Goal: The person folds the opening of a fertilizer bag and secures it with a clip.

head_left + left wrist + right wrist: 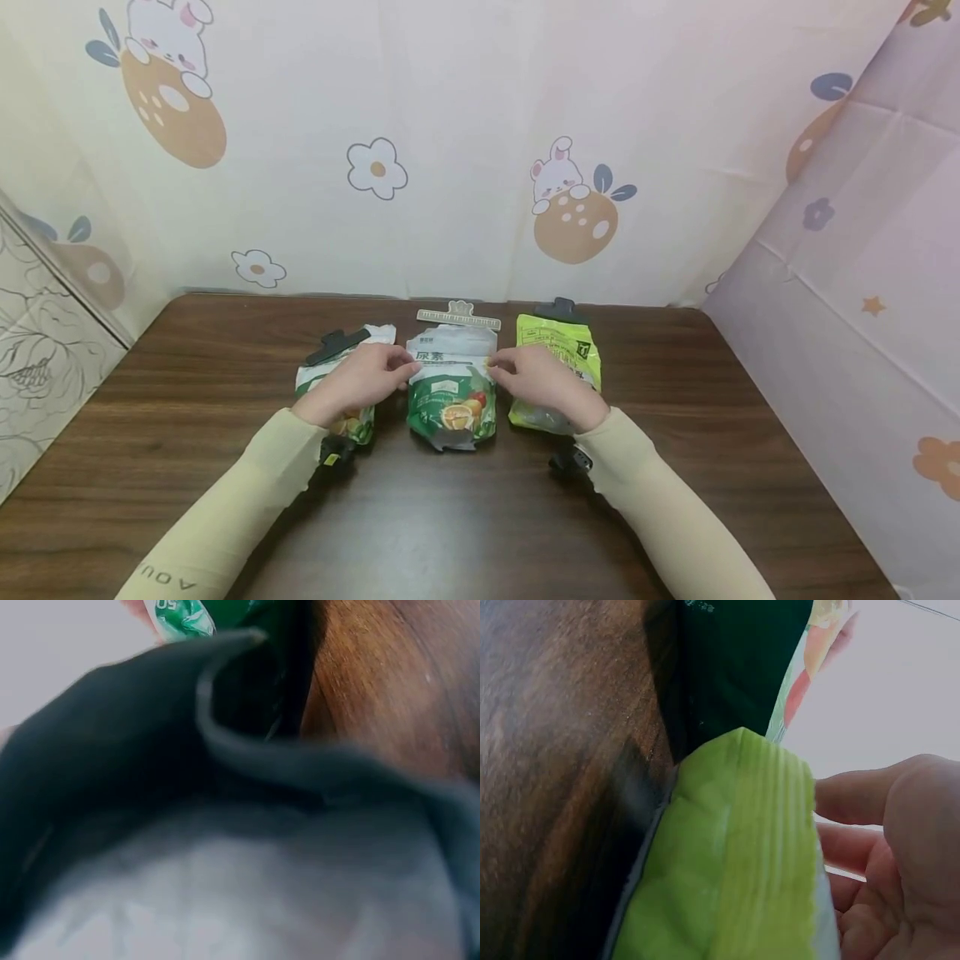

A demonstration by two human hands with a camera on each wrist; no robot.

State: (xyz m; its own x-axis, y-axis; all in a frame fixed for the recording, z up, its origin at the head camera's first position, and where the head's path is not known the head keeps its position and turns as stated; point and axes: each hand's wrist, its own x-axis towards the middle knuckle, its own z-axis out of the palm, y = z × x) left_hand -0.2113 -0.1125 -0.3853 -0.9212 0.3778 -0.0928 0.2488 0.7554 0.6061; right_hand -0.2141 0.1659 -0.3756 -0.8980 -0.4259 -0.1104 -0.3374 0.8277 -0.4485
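- The patterned curtain (pixel 465 217) hung behind everything.
- The brown wooden table (pixel 420 542) bore three bags in a row.
- The green-and-white middle bag (pixel 452 383) lay between the other two, fruit printed on its lower front.
- The yellow-green bag (pixel 562 333) was to its right, partly under the right hand.
- The left bag (pixel 365 423) was partly covered by the left hand.
- The left hand (pixel 363 379) had its fingertips at the middle bag's left edge, the right hand (pixel 543 377) at its right edge; whether either pinched it, I could not tell.
- A pale clip (pixel 459 315) sat at the middle bag's top.
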